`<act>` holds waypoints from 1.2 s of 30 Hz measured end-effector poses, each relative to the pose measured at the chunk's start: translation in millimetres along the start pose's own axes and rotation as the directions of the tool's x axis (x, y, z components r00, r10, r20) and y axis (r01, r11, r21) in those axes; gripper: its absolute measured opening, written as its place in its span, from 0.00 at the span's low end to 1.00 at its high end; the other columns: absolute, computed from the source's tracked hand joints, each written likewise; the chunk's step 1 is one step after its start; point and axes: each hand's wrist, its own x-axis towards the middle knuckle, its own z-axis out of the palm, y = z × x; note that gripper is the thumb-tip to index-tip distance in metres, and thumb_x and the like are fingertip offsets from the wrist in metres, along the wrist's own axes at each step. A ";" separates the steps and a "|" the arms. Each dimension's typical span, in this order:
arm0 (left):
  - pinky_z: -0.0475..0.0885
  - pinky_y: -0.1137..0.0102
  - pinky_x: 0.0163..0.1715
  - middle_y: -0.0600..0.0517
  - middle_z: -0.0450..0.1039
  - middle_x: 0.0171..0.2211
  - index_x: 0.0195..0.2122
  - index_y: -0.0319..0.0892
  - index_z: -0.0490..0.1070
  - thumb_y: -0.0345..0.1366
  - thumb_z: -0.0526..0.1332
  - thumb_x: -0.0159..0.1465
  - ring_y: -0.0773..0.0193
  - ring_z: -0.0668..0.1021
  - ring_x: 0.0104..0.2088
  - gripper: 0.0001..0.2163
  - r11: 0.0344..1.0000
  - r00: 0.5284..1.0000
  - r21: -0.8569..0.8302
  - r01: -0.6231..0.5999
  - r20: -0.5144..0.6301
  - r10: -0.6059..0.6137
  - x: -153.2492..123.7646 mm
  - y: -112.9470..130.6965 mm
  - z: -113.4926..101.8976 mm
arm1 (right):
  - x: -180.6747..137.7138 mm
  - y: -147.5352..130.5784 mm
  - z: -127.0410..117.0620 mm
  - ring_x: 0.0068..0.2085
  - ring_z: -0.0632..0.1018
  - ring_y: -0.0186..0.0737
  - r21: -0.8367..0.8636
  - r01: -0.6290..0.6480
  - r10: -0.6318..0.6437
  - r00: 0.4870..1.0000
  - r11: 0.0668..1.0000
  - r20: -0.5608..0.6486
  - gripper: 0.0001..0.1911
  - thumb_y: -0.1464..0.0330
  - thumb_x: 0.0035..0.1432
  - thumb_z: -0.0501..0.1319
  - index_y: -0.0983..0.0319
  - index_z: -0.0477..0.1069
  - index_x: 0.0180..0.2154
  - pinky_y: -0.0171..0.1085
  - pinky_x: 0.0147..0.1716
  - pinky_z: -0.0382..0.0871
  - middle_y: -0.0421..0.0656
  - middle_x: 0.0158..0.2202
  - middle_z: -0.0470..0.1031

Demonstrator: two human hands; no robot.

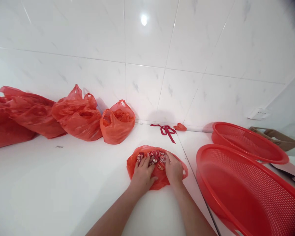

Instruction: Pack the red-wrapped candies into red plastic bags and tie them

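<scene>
1. Table (39, 183): red bag (160, 179) lies open on it, longest side to side.
2. Left hand (143, 173), right hand (174, 168): fingers curved inside; whether either grips, I cannot tell.
3. Packets (153, 160): in bag, at both hands' fingertips.

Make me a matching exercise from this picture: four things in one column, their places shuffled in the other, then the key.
Things
1. Small wrapped packets
2. Dark red ribbon
3. Nearer red basket
4. Brown cardboard box

Places
A. Near the tiled wall, lying in loops
B. At the far right, beyond the farther red basket
C. In the spread red bag, at the left hand and right hand
D. Right of that bag, in front of another basket

Pairs: 1-C, 2-A, 3-D, 4-B
</scene>
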 end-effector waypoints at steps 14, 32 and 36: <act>0.60 0.54 0.52 0.54 0.70 0.26 0.23 0.44 0.67 0.38 0.58 0.61 0.61 0.72 0.34 0.10 0.976 0.972 -0.215 0.035 -0.221 -0.083 1.8 0.2 -23.2 | -10.4 -14.6 0.0 0.41 0.76 0.42 0.284 0.202 -0.221 0.974 0.937 0.037 0.16 0.61 0.62 0.49 0.59 0.74 0.37 0.40 0.42 0.70 0.44 0.39 0.77; 0.70 0.65 0.39 0.52 0.74 0.36 0.37 0.45 0.69 0.25 0.48 0.61 0.61 0.75 0.38 0.13 0.908 0.919 -0.390 0.152 -0.283 -0.275 7.6 -23.6 -29.1 | 0.4 -20.9 24.7 0.42 0.75 0.40 0.197 0.184 -0.228 0.945 0.963 0.235 0.17 0.74 0.55 0.50 0.58 0.71 0.44 0.41 0.43 0.68 0.42 0.42 0.76; 0.70 0.63 0.43 0.51 0.75 0.39 0.41 0.45 0.70 0.25 0.49 0.60 0.60 0.76 0.41 0.14 0.897 0.901 -0.392 0.204 -0.282 -0.329 8.5 -30.2 -30.7 | 0.3 -16.6 29.4 0.43 0.75 0.43 0.151 0.151 -0.185 0.953 0.977 0.242 0.15 0.71 0.55 0.54 0.57 0.71 0.43 0.42 0.43 0.67 0.42 0.41 0.76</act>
